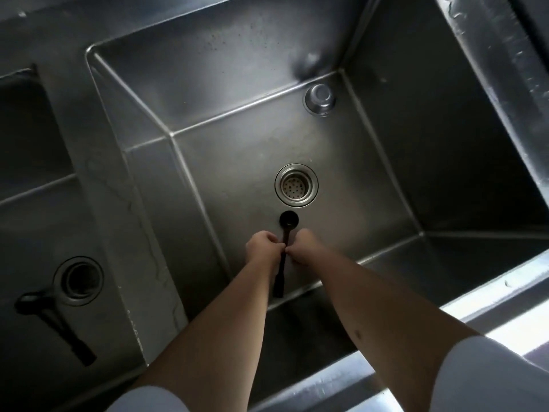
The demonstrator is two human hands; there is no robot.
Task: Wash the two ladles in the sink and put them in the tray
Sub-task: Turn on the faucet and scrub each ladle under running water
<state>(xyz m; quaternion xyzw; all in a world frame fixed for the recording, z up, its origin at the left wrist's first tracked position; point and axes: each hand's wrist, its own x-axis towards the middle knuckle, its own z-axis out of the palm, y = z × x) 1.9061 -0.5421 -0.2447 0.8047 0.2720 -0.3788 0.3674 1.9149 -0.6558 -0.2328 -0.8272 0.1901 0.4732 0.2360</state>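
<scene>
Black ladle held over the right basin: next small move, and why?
Probably rub along the black plastic ladle: left hand and right hand both pinch its handle mid-length, bowl near the round steel drain strainer. No water stream shows. The second black ladle lies untouched in the left basin.

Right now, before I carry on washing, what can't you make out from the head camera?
- Tray: not in the head view at all.
- Tap and running water: none visible; the frame cuts off above the sink.
- Ladle handle middle: hidden by the left hand and right hand.
- Second ladle in the left basin: too dark to judge whether clean.
</scene>
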